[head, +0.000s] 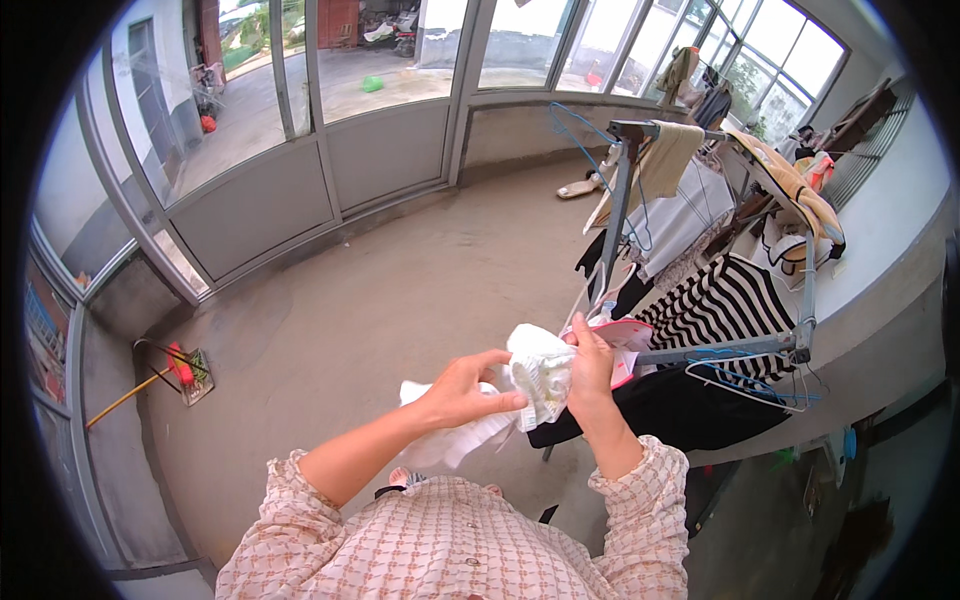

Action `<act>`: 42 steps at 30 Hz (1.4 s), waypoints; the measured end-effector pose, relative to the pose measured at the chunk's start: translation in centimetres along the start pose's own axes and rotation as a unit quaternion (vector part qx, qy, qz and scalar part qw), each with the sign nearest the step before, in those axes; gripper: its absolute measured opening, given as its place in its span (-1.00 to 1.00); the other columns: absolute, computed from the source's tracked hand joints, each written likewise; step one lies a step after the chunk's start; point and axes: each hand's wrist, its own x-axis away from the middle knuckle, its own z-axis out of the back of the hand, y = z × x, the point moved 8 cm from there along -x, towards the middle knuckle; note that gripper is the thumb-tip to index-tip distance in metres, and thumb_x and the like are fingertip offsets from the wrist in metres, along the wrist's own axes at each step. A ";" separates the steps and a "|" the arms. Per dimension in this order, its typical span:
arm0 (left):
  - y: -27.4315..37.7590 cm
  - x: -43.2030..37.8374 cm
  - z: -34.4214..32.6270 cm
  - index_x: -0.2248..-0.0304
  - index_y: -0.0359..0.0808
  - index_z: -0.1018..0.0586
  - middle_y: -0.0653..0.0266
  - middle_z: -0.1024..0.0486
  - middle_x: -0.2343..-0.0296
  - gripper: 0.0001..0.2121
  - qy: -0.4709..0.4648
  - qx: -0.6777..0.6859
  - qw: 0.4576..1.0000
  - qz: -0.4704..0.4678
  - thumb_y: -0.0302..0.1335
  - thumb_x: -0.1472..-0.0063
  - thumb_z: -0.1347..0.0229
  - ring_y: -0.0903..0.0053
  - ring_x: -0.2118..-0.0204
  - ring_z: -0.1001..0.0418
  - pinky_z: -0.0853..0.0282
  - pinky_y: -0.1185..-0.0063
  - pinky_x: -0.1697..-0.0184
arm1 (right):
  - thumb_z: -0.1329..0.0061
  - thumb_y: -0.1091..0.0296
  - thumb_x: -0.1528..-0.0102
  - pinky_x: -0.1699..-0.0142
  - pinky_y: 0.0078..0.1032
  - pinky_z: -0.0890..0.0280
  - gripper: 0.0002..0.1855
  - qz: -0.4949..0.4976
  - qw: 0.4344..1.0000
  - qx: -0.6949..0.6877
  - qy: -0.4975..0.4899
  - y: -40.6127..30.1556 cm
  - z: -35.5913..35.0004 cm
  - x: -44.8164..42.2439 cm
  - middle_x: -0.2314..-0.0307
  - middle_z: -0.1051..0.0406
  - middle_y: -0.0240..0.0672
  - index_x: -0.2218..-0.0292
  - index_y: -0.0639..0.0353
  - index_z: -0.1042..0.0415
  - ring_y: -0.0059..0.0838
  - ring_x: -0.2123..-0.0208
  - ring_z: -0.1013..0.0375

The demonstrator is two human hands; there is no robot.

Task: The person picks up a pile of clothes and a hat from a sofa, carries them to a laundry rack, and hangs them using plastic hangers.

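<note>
A bunched white garment (541, 375) with a ribbed edge is between my two hands, and part of it hangs down below my left wrist. My left hand (476, 390) holds it from the left, thumb and fingers curved about the cloth. On the other side, my right hand (590, 371) grips the garment with its thumb pointing up. Just behind my right hand are a pale clothes hanger (619, 289) and a pink-and-white item (626, 337) with a red edge. Whether my right hand touches the hanger is hidden.
A metal drying rack (622, 195) stands at right, hung with a black-and-white striped garment (724, 307), a black garment (660, 412), towels and wire hangers. A dustpan (198, 379) and a yellow-handled broom (131, 397) rest by the left wall. Glazed panels (390, 60) line the far side.
</note>
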 end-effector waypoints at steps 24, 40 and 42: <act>-5.1 1.3 11.6 0.36 -0.31 -0.56 0.49 -0.47 0.59 -0.73 -0.073 0.192 0.969 0.140 -0.24 -0.17 -0.07 0.80 0.61 -0.35 -0.25 0.77 0.58 | 0.16 0.21 -0.18 0.54 -0.68 0.04 -0.66 0.151 0.947 0.273 -0.067 -1.5 0.3 3.0 0.72 -0.16 -0.61 0.50 0.27 -0.44 -0.77 0.64 -0.03; -3.8 -5.9 0.2 0.01 -0.39 -0.31 0.19 -0.50 0.26 -0.58 -0.141 0.278 0.947 0.082 -0.36 -0.19 -0.04 0.60 0.32 -0.49 -0.43 0.64 0.25 | 0.08 0.37 -0.12 0.47 -0.64 -0.17 -0.77 0.207 0.911 0.294 -0.205 0.0 -5.9 10.7 0.67 -0.34 -0.39 0.52 0.32 -0.40 -0.67 0.58 -0.25; -4.7 -6.2 -1.5 0.05 -0.41 -0.36 0.21 -0.51 0.26 -0.60 -0.216 0.104 0.964 0.117 -0.36 -0.17 -0.06 0.59 0.22 -0.45 -0.34 0.64 0.11 | 0.09 0.37 -0.12 0.49 -0.67 -0.12 -0.76 0.180 0.921 0.278 -0.206 0.4 -5.7 10.3 0.68 -0.31 -0.47 0.54 0.31 -0.39 -0.71 0.60 -0.20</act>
